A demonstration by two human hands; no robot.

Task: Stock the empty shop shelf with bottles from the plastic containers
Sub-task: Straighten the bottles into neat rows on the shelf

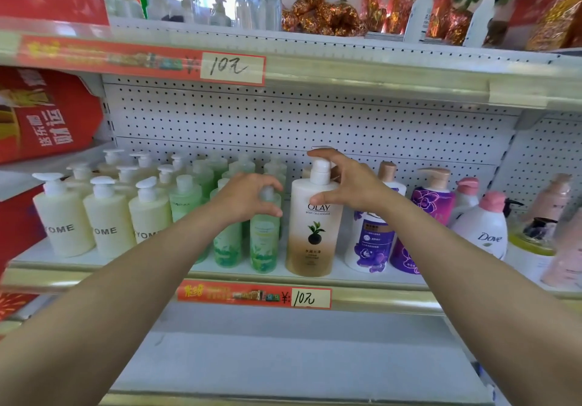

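My left hand [248, 197] is curled over the cap of a green bottle [264, 241] that stands at the front of the middle shelf [239, 271]. Thumb and fingers close around the cap. My right hand [343, 182] is spread around the white pump of a tall cream-and-brown Olay bottle [313, 235], just right of the green one. Its thumb rests on the bottle's shoulder and its fingers arch over the pump with gaps showing. Both bottles stand upright. No plastic container is in view.
Several cream YOME pump bottles [107, 216] and more green bottles [189, 197] fill the shelf's left side. Purple bottles [371, 241], a white Dove bottle [485, 229] and pink ones stand to the right. A bare lower shelf [283, 358] lies below. The top shelf [315, 68] overhangs.
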